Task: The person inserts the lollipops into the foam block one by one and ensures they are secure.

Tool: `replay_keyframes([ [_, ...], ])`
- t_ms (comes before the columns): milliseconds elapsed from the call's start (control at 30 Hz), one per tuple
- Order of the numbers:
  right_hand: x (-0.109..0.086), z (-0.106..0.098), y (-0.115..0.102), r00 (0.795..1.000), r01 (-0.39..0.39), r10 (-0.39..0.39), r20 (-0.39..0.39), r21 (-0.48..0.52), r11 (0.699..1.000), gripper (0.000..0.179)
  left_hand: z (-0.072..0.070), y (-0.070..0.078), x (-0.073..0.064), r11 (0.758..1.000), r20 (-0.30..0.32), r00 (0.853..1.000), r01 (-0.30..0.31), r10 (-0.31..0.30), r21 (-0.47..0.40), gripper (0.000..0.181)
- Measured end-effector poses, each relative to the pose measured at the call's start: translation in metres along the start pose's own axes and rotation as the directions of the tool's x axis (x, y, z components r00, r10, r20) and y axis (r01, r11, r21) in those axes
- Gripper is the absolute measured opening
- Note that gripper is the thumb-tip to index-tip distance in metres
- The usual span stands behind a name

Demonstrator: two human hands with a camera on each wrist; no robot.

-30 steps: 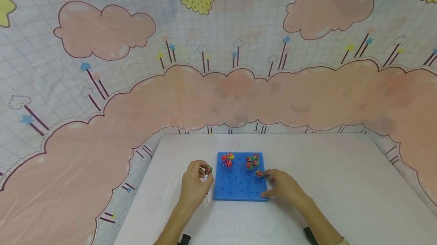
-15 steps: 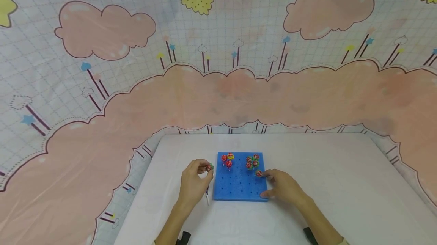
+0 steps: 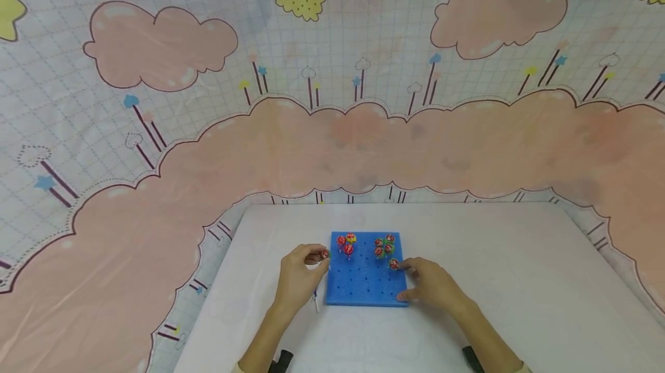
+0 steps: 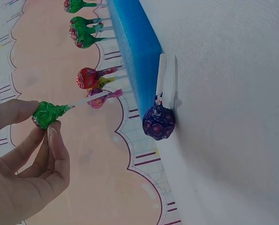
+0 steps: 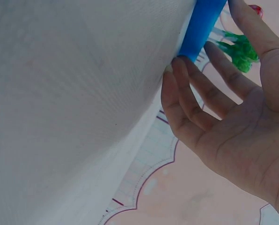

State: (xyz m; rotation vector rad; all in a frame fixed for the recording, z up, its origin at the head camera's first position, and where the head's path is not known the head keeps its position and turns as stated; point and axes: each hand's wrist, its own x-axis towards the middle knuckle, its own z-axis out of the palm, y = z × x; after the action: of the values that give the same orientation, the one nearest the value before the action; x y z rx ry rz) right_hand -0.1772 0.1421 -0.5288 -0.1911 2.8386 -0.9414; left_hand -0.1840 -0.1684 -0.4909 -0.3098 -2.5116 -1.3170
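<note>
In the head view my left hand [image 3: 297, 280] holds a lollipop [image 3: 325, 254] at the left edge of a blue pegboard-like block [image 3: 358, 280] with rows of holes. The left wrist view shows thumb and fingertips pinching its green-wrapped head [image 4: 47, 115], the white stick pointing toward the block. My right hand [image 3: 436, 285] rests against the block's right side, fingers spread and slightly bent, touching its edge in the right wrist view. Red lollipops [image 3: 348, 249] stand in the back left holes. Several red-and-green lollipops [image 3: 389, 248] stand at the back right, one [image 3: 393, 264] beside my right fingertips.
A purple-wrapped lollipop [image 4: 159, 124] lies on the white table [image 3: 519, 280] against the block's left side; in the head view my left hand hides its head. A cloud-patterned cloth [image 3: 363, 148] hangs behind the table.
My left hand has turned the lollipop and moved slightly right with it, up to the block's left edge. The right hand and the block have stayed where they were.
</note>
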Motion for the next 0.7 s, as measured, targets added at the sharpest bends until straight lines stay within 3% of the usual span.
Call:
replay_keyframes([
  [700,0.012,-0.006,0.011,1.000,0.025,-0.025,0.009,0.008,1.000,0.067,0.022,0.002,0.006,0.999,0.077,0.997,-0.029,0.027,0.022,0.021],
])
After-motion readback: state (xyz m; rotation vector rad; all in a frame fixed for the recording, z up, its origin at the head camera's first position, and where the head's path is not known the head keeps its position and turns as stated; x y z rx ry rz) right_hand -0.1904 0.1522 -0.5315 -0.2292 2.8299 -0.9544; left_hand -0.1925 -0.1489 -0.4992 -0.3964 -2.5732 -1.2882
